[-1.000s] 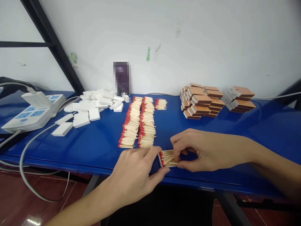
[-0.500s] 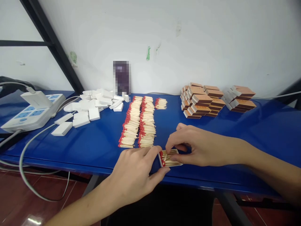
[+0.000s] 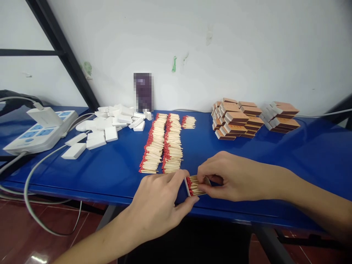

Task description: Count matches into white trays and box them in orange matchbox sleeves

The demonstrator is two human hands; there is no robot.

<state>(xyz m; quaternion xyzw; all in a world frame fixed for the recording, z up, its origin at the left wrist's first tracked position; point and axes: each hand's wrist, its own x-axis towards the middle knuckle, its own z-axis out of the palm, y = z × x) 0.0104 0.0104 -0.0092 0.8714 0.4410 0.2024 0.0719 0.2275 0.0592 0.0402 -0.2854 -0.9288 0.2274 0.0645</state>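
My left hand point(image 3: 162, 200) grips the left end of a small white matchbox tray point(image 3: 187, 187) between thumb and forefinger, near the table's front edge. In the tray lie red-headed matches point(image 3: 194, 183), heads to the left. My right hand point(image 3: 229, 176) is closed over the tray's right part, its thumb and forefinger pinched down on the match sticks. Those fingers hide the right part of the tray. Just beyond my hands, two long rows of loose matches point(image 3: 152, 143) run away from me over the blue table, heads to the left. A small pile of matches point(image 3: 189, 122) lies farther back.
White trays point(image 3: 111, 134) are heaped at the back left, near a white power strip point(image 3: 41, 132) with cables. Stacked brown matchbox sleeves point(image 3: 235, 117) stand at the back right, with another stack of boxes point(image 3: 284, 123) beside them. A blurred dark object point(image 3: 143, 91) leans on the wall.
My right fingers have lowered onto the matches. Sticks that lay askew in the tray now lie more nearly side by side. My left hand keeps its hold.
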